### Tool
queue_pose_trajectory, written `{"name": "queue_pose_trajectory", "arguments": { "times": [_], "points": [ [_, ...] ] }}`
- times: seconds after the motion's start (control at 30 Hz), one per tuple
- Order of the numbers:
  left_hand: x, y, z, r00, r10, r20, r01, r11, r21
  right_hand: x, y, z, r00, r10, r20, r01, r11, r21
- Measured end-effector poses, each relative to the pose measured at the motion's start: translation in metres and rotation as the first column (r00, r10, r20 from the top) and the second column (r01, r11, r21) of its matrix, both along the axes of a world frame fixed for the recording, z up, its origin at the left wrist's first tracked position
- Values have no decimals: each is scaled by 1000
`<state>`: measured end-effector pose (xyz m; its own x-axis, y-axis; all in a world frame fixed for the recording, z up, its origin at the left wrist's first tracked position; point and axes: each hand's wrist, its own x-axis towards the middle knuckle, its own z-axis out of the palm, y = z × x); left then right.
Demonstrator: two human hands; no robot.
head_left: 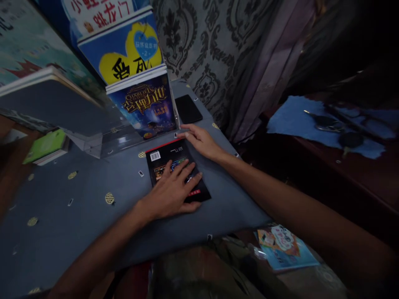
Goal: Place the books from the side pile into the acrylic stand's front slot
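A black book (163,153) with a red edge and a barcode lies flat on the grey patterned table (124,224). My left hand (174,187) rests on its cover, fingers spread. Just beyond the book's far right corner is my right hand (202,141), its fingers stretched toward the base of a clear stand. I cannot tell whether the fingertips touch the stand. In front of them a dark blue book (149,106) with gold lettering stands upright. Behind it rise a blue and yellow book (124,50) and another blue book (99,16) with red lettering.
A black phone-like slab (188,109) lies behind the stand. At left are a small green book (46,145) and larger standing books (34,50). A patterned curtain (208,45) hangs behind. Right holds a blue cloth (289,116) with glasses; below lies a picture book (286,249).
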<state>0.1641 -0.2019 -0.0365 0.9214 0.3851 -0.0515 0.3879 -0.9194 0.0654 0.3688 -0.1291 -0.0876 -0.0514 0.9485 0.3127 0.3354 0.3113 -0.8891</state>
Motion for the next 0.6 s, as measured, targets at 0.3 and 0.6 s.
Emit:
{"name": "queue_pose_trajectory", "arguments": {
  "times": [0.3, 0.6],
  "points": [
    [2, 16, -3, 999, 7, -41, -3, 996, 86, 1, 3, -3, 998, -33, -45, 32, 999, -18],
    [1, 35, -2, 999, 21, -38, -17, 995, 100, 0, 2, -2, 994, -105, -17, 104, 994, -27]
  ]
}}
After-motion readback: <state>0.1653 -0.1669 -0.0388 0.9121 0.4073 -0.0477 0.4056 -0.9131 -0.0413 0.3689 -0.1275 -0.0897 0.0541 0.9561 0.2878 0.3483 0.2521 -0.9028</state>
